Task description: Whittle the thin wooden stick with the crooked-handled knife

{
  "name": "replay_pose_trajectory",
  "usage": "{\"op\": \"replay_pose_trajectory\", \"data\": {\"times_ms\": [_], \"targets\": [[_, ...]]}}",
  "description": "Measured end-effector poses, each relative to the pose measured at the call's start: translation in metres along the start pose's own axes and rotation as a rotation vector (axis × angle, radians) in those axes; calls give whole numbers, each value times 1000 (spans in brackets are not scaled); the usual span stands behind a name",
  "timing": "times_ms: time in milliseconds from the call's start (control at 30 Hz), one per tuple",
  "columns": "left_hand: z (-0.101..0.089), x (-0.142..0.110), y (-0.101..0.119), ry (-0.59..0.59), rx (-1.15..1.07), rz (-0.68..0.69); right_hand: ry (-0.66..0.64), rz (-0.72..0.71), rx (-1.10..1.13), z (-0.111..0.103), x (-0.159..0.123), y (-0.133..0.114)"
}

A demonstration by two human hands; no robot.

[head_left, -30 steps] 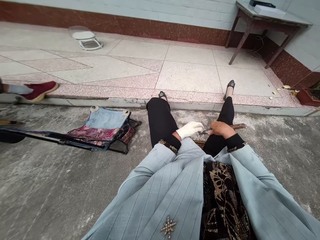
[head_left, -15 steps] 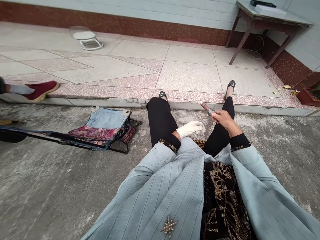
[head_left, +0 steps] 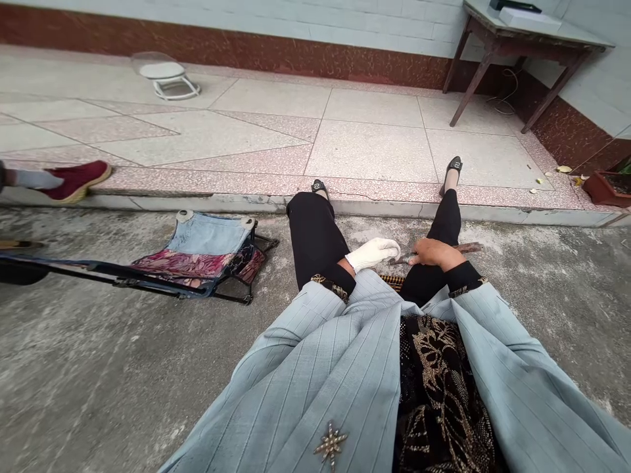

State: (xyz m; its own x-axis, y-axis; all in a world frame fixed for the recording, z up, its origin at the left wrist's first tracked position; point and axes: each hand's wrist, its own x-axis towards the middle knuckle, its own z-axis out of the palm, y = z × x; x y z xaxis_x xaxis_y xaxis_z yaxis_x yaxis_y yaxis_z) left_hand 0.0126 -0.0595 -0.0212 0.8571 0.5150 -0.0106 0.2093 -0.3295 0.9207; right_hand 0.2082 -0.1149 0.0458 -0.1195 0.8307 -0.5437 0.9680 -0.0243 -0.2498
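My right hand [head_left: 434, 253], bare, is closed around a wire-wrapped wooden stick [head_left: 469, 247]. The stick lies roughly level; its brown end sticks out on the right, and a narrower, darker end points left toward my other hand. My left hand [head_left: 373, 253], in a white knit glove, is held low between my knees with its fingers curled. Whatever those gloved fingers may hold is hidden. The left end of the stick is close to the glove; whether they touch I cannot tell. Below both hands, part of a yellow-and-black woven item [head_left: 392, 282] shows between my legs.
A folding chair [head_left: 211, 233] with denim and floral cloth stands on the concrete at left. Another person's red shoe [head_left: 81, 180] rests on the raised tiled step [head_left: 365, 151]. Farther back are a white stool [head_left: 172, 82], a wooden table [head_left: 535, 39] and a planter [head_left: 608, 190].
My right hand has turned over and lowered slightly, swinging the stick from pointing up and left to lying nearly level beside the gloved hand. The left hand has barely moved.
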Motion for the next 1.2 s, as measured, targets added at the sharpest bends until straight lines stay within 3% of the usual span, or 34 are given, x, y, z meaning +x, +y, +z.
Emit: {"op": "replay_pose_trajectory", "data": {"times_ms": [133,233,300,400,467,600,700,800,867,1033,1200], "targets": [[-1,2,-4,46,-124,-35,-231,-214,208,-3,-8,13],[-1,4,-7,103,-261,-30,-256,-421,550,-3,-11,20],[-1,5,-6,139,-336,-42,-94,-476,779,-4,-11,21],[2,3,-2,79,-378,-37,289,-395,1044,-6,-4,19],[4,1,1,3,-372,-20,445,-258,1012,-6,2,19],[7,-1,2,-63,-309,-18,485,32,401,-1,11,19],[6,-1,-2,-97,-128,-3,345,111,11,5,13,15],[4,0,-7,-37,-22,-17,147,63,-77,6,12,11],[3,1,-8,-5,-50,-25,32,0,-50,4,10,13],[2,1,-4,-88,-244,-34,-322,-227,167,2,5,26],[3,2,-8,-102,-364,-52,-411,-377,438,0,-2,30]]}}
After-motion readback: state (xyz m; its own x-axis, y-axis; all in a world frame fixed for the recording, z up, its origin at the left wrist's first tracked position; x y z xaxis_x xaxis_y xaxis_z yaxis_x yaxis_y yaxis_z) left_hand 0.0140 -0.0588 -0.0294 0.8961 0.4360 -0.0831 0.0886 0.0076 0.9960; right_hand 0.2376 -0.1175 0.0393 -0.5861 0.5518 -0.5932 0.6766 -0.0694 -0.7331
